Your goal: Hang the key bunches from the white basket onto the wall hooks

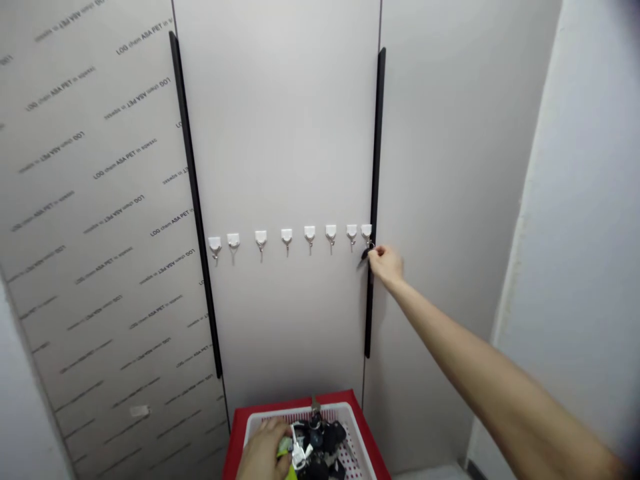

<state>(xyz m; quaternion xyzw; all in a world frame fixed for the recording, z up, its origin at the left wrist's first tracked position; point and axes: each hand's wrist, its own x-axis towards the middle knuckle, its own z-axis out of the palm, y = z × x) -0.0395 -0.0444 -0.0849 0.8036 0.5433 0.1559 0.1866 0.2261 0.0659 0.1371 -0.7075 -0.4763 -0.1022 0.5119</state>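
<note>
My right hand [387,264] is closed in a pinch on a black-headed key [368,253], at the rightmost white hook [367,231] on the door. Whether its ring sits on the hook, I cannot tell. Low in the view, my left hand [265,450] reaches over the white basket [364,445], fingers curled around keys with a yellow-green piece [285,448]. Silver keys [299,456] show beside its thumb. More dark keys [330,437] lie heaped in the basket, and part of the left grip is hidden.
Several white hooks [287,236] run in a row across the pale door panel [285,133]. Long black handles [379,167] stand along both panel edges. The basket rests on a red surface [295,403]. A white wall [575,233] rises at right.
</note>
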